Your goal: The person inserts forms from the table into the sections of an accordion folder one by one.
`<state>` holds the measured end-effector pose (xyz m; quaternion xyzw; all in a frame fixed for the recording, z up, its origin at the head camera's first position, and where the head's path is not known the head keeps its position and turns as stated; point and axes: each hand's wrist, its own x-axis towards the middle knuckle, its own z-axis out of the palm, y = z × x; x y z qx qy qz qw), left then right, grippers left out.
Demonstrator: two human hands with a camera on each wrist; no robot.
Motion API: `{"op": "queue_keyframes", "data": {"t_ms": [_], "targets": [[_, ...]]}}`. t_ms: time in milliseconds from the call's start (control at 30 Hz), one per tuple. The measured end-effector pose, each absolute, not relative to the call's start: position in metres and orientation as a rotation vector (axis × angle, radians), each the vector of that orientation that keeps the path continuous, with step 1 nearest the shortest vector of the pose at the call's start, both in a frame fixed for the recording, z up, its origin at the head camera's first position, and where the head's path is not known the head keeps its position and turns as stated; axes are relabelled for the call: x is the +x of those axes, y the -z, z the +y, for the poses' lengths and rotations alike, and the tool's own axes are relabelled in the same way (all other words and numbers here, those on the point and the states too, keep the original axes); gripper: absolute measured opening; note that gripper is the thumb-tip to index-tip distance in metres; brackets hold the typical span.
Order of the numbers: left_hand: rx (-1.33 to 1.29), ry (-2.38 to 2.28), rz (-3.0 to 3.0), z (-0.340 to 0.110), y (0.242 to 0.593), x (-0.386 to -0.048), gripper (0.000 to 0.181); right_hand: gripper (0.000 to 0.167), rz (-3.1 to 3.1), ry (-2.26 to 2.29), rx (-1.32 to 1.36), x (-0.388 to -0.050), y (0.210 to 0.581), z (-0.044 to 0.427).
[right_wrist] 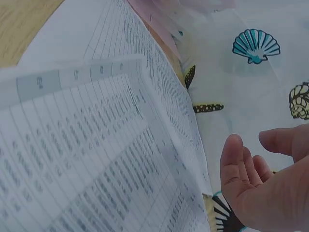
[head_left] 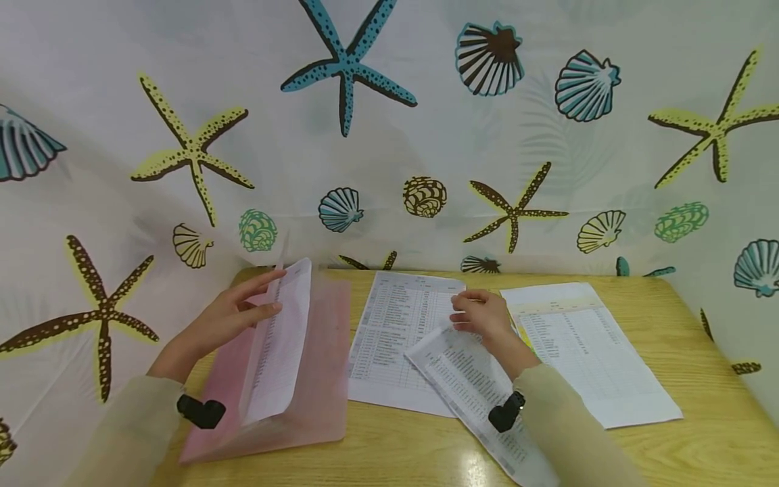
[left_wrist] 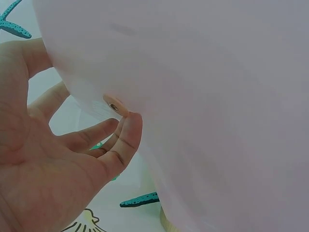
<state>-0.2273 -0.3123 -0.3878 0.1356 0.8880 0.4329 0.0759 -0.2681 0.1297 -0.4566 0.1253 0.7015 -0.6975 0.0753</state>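
The pink rectangular plastic folder (head_left: 331, 379) looks smooth; white printed paper sheets (head_left: 395, 318), matt; yellow-brown wood-grain table (head_left: 688, 345), slightly glossy; white shell-patterned cloth backdrop (head_left: 389, 159), matt.

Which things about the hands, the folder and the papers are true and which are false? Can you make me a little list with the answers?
1. The left hand touches the pink folder. True.
2. The pink folder is closed flat. False: it stands partly open, with white paper inside.
3. The right hand holds nothing. True.
4. Every printed sheet lies apart from the others. False: the tilted sheet covers part of the middle sheet.
5. Only starfish decorate the background. False: the cloth shows shells too.
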Motion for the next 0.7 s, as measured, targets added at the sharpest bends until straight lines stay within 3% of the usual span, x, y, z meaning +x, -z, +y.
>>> {"op": "queue_keyframes", "data": {"t_ms": [700], "targets": [[0.413, -1.312, 2.652, -0.312, 0.392, -0.230, 0.068, 0.053, 2.142, 2.060, 0.722, -0.256, 0.466, 0.245]]}}
